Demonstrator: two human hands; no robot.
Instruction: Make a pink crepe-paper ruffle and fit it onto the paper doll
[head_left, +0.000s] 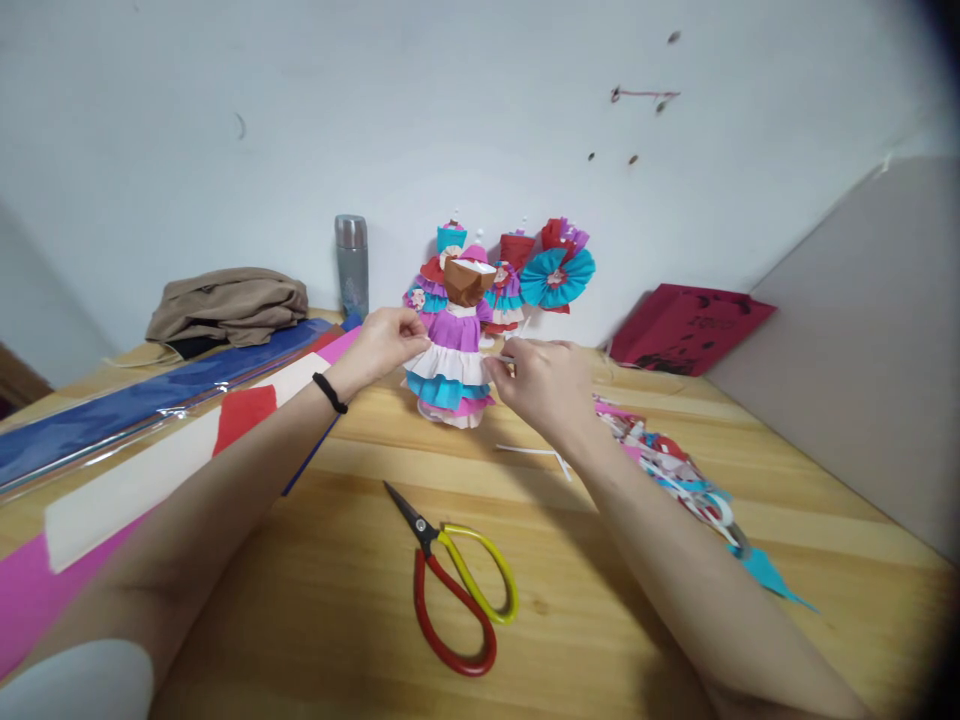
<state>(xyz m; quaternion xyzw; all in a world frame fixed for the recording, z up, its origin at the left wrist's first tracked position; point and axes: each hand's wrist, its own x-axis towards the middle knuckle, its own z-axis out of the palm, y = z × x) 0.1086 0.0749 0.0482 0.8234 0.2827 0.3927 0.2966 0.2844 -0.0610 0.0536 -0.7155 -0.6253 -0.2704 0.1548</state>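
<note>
A small paper dress (457, 330) on a stand is upright on the table in front of me. It has a brown bodice, a purple upper skirt, and white, blue and pink ruffles below. My left hand (391, 345) is closed in a pinch at the left edge of the white ruffle. On the opposite edge, my right hand (547, 385) pinches the same ruffle between thumb and curled fingers. The exact grip of the fingertips is partly hidden. Scissors (427, 535) with one red and one yellow handle lie nearer to me, blades slightly apart or closed, I cannot tell.
Behind stand more paper dresses (517, 250) and a blue pleated rosette (557, 277). A grey bottle (352, 265), brown cloth (229, 305) and coloured paper sheets (150, 480) lie left. Paper scraps (686, 480) and a dark pink bag (686, 330) are right.
</note>
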